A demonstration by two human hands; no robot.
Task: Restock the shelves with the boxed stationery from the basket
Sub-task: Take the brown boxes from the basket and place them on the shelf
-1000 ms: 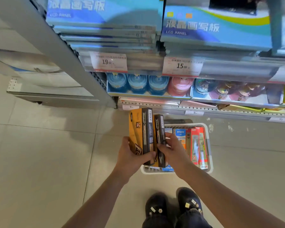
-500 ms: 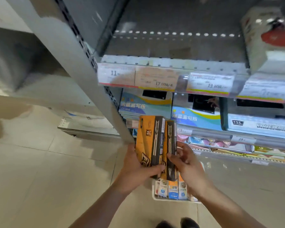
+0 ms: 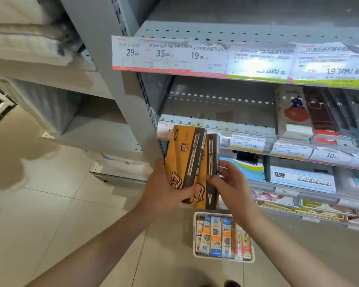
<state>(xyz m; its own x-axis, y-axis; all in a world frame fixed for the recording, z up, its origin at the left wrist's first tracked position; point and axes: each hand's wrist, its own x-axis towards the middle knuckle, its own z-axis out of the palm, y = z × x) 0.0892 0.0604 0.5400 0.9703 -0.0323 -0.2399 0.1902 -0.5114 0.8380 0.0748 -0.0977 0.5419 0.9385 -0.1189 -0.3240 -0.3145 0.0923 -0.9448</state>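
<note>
Two orange "0.5" pen boxes [image 3: 192, 162] in both hands' [image 3: 164, 195] closed grip, below "35.00" price tag [image 3: 164, 53].

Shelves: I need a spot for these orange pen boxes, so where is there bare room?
The middle shelf is bare from the grey upright across to the white box; rightward it is crowded. The top shelf looks bare. The basket is packed.

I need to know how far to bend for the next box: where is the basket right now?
In the head view the white basket sits on the tiled floor, low and centre-right, below both hands and the orange boxes, in front of the shelving's bottom tier.
</note>
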